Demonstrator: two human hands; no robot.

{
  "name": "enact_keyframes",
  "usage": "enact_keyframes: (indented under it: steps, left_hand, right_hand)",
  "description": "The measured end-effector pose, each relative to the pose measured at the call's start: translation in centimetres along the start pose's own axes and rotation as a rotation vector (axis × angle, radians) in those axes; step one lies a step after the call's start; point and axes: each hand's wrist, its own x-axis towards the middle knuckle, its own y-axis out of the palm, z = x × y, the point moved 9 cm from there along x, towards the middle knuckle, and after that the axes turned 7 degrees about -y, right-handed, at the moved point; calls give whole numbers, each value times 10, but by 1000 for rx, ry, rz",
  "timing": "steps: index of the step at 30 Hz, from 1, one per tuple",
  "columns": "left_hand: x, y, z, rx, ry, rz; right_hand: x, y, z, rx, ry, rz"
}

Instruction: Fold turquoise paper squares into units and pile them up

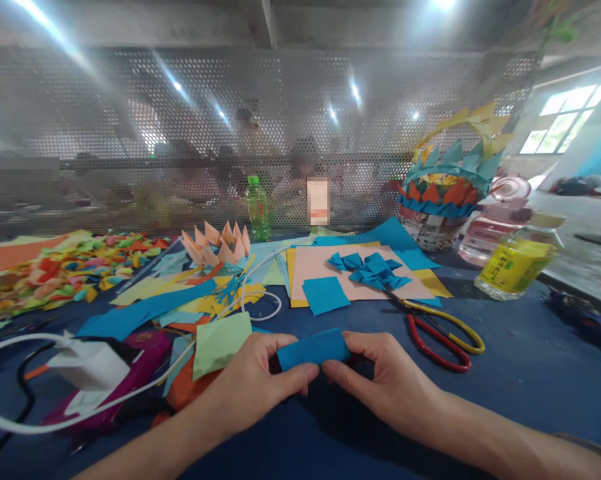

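Between my two hands is a blue piece of paper (312, 349), bent over into a narrow strip shape. My left hand (265, 370) pinches its left end, thumb in front and fingers behind. At the right end, my right hand (375, 367) grips it the same way. Just beyond lies a flat blue paper square (326, 295). Several folded blue paper pieces (375, 268) rest on a stack of pink and yellow sheets (310, 260). Scissors with red and yellow handles (443, 333) lie to the right of my right hand.
Left are a purple power strip (145, 353) with a white charger (90, 365), a white cable and a heap of colourful folded paper (75, 270). Behind stand a peach paper ring (217, 243), a green bottle (257, 210), a paper basket (430, 200) and a yellow-labelled bottle (517, 260).
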Motion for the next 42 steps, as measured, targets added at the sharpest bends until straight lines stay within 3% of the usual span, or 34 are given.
enact_keyframes:
  steps: [7, 29, 35, 38, 42]
  left_hand:
    - [3, -1, 7, 18, -50, -2]
    - [6, -7, 12, 136, -24, -44]
    - [2, -13, 6, 218, 22, -114]
    - [2, -23, 2, 250, 56, -185]
    - [4, -38, 0, 108, 91, -270]
  right_hand:
    - [3, -10, -3, -15, 0, -71]
    - [7, -13, -8, 3, 27, -63]
    - [7, -14, -9, 15, 43, -61]
    - [8, -26, -18, -6, 94, -130]
    - [10, -34, -25, 6, 119, -192]
